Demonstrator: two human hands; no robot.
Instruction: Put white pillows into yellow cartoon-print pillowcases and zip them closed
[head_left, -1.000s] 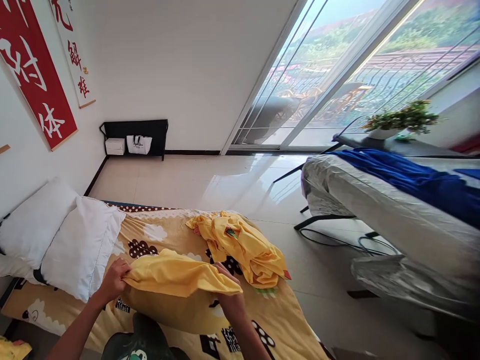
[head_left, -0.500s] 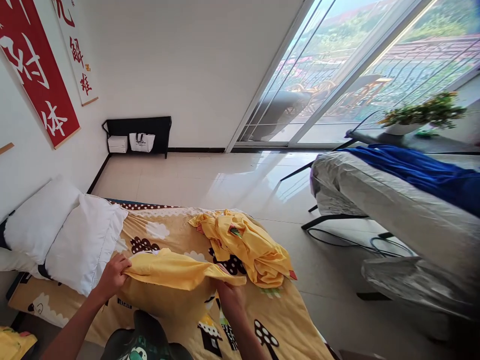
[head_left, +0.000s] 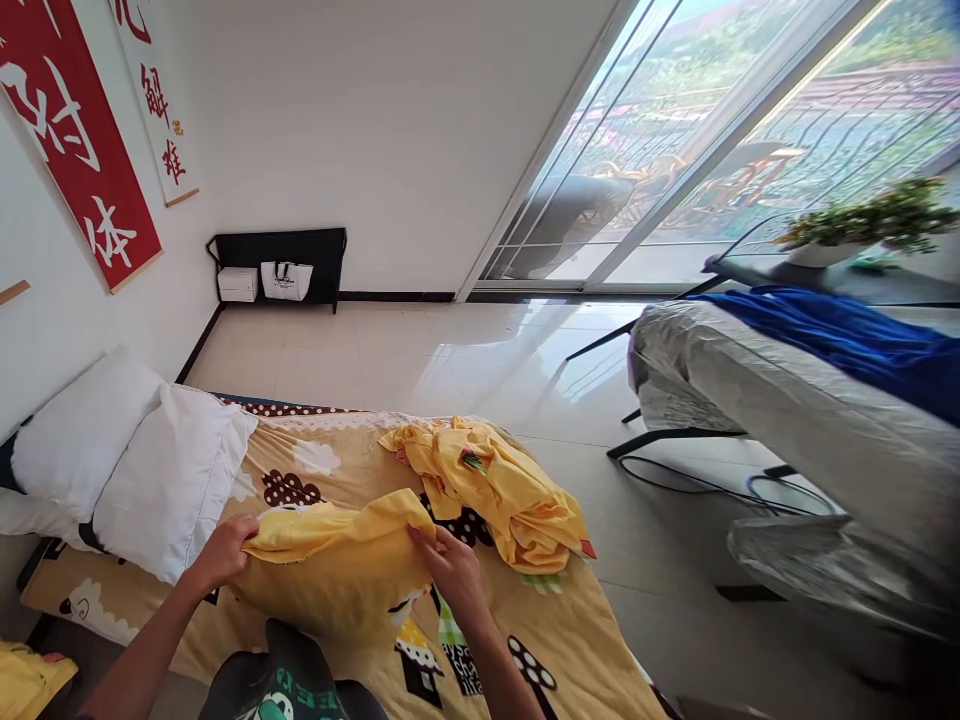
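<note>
A yellow cloth [head_left: 337, 560], about as wide as a pillow, hangs stretched between my two hands above the bed. My left hand [head_left: 229, 550] pinches its upper left corner, close to the white pillows [head_left: 172, 480]. At the other end, my right hand [head_left: 450, 570] grips the upper right edge between thumb and fingers. The cloth's lower part drapes in front of my dark shirt [head_left: 292, 690]. A crumpled yellow fabric bundle [head_left: 510, 490] lies on the patterned tan bedsheet [head_left: 585, 640], beyond my right hand and apart from it.
Another yellow cloth [head_left: 34, 680] shows at the lower left. Right of the bed stands a plastic-wrapped piece of furniture [head_left: 787, 390] with blue fabric [head_left: 847, 330] on top; cables [head_left: 697, 485] run on the floor beneath. A low black rack [head_left: 322, 265] stands against the far wall.
My right hand has shifted left and slightly up along the cloth, raising its right end. My left hand stays at its corner; the view has tilted slightly.
</note>
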